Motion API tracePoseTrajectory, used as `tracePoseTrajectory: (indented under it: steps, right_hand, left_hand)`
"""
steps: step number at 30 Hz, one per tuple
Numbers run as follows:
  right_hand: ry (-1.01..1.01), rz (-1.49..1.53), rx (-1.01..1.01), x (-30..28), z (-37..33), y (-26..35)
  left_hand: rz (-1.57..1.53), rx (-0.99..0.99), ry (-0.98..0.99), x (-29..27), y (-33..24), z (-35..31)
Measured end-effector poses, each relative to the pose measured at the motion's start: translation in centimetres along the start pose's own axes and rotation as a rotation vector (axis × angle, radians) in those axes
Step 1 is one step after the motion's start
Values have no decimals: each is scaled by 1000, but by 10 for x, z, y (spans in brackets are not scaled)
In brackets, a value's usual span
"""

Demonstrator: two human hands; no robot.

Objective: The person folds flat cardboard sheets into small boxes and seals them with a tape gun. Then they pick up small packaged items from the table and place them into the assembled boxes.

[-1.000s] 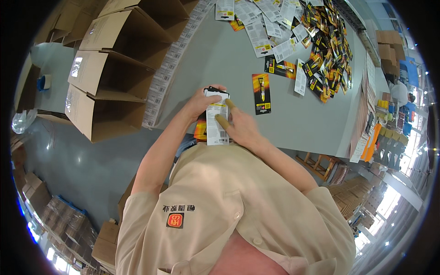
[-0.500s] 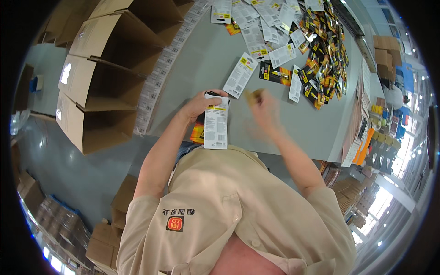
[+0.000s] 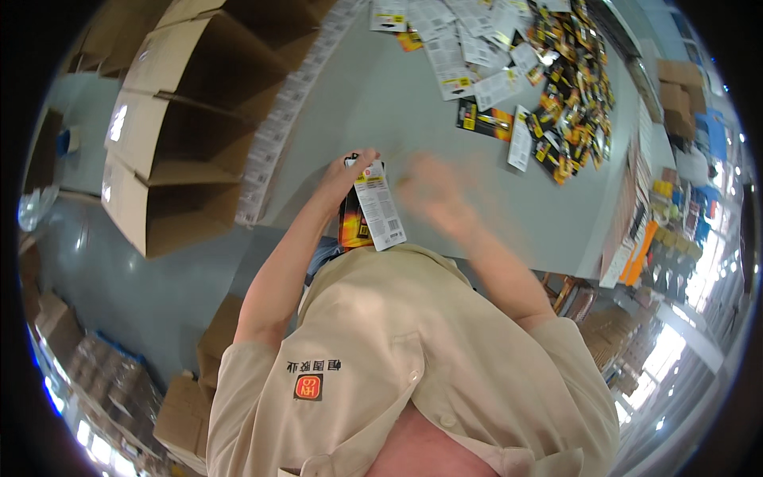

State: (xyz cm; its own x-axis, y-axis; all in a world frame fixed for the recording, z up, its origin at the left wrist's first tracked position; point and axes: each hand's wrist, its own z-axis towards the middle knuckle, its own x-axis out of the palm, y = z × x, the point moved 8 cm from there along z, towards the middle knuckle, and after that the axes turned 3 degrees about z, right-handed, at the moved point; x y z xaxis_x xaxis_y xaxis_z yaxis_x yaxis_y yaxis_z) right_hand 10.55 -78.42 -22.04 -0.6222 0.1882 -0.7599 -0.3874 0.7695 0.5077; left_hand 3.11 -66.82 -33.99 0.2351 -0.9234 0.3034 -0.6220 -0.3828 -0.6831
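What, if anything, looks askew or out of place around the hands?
The white card in the left hand sits askew: it slants across the orange-and-black card beneath instead of lining up with it.

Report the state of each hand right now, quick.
Left hand: closed, holding a stack of cards.
Right hand: blurred, right of the stack; whether open, closed or holding anything cannot be told.
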Motion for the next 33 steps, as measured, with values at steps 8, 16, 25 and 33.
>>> tracePoseTrajectory:
  steps: [8, 16, 25, 33]
  right_hand:
    - [-150, 436, 253, 15, -24, -28]
    - [-817, -123, 390, -103, -37, -169]
    - [-807, 789, 360, -2, -81, -249]
    - [-676, -300, -20, -70, -16, -154]
  left_hand:
    - [-315, 23, 163, 31, -10, 16]
    - [-342, -44, 237, 41, -3, 18]
    - [-142, -109, 209, 59, -2, 29]
    - [-139, -7, 281, 59, 0, 23]
